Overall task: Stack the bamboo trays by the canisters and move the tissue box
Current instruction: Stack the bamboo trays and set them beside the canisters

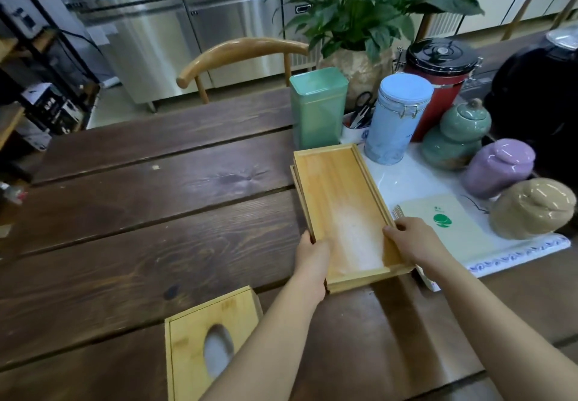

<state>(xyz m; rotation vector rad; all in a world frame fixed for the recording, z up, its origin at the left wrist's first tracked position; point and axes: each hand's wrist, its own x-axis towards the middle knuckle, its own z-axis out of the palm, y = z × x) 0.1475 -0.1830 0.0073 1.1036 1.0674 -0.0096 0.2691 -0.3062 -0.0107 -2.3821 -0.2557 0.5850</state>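
Two bamboo trays lie stacked on the dark wooden table (131, 219), the upper tray (339, 203) slightly offset over the lower tray (369, 285). My left hand (312, 256) grips the upper tray's near left edge. My right hand (413, 238) holds its near right edge. The stack sits just left of the canisters: a green tin (317, 108), a light blue canister (395, 119) and a red canister (438, 84). A bamboo tissue box (200, 344) with an oval slot lies at the near table edge, left of my left forearm.
A white mat (416, 181) under the jars carries a teal gourd jar (456, 138), a purple jar (499, 166), a tan jar (533, 208) and a pale card (444, 222). A potted plant (369, 19) and a wooden chair (237, 56) stand behind the table.
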